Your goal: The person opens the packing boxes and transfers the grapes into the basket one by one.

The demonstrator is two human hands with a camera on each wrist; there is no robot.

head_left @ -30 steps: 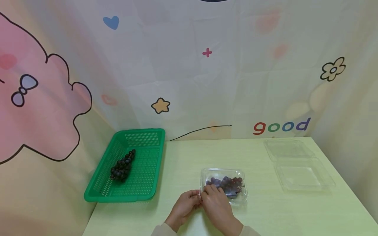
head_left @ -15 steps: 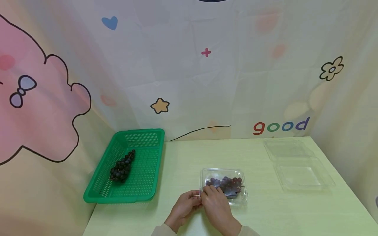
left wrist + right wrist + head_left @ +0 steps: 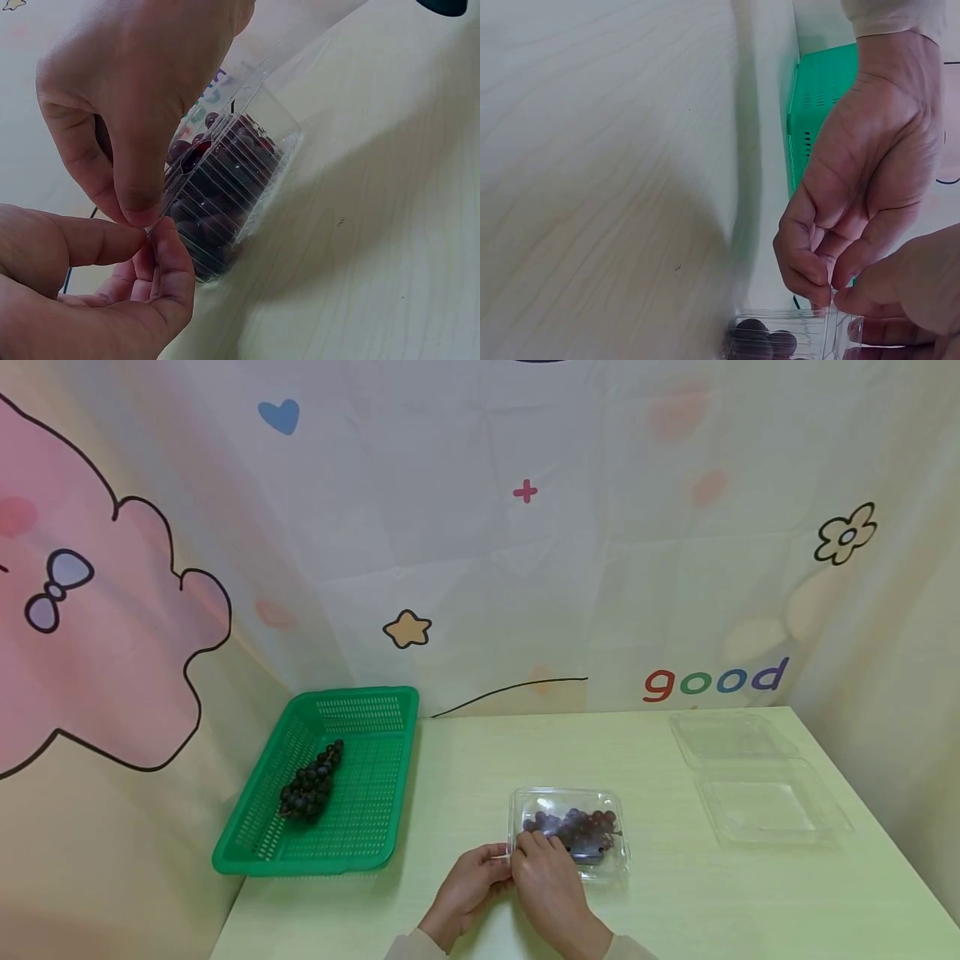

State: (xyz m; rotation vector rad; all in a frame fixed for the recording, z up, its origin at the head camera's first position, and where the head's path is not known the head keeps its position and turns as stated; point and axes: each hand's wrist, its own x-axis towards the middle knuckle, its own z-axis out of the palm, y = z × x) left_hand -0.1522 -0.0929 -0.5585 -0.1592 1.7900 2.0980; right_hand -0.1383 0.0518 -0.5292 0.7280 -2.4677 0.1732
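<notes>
Clear rectangular plastic box (image 3: 570,792) between pale table's (image 3: 720,893) side edges, pinched by left hand (image 3: 471,887) and right hand (image 3: 551,887), right thumb (image 3: 141,184) in wrist views only.

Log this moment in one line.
Left hand: pinches rim of clear rectangular plastic box | right hand: pinches adjacent rim | dark purple grapes: inside box

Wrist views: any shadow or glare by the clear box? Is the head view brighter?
Left wrist: dim, broad shadow across the table beside the clear box; right wrist: dim, soft shadow on the table; head: brighter, pale reflections on the clear box.
</notes>
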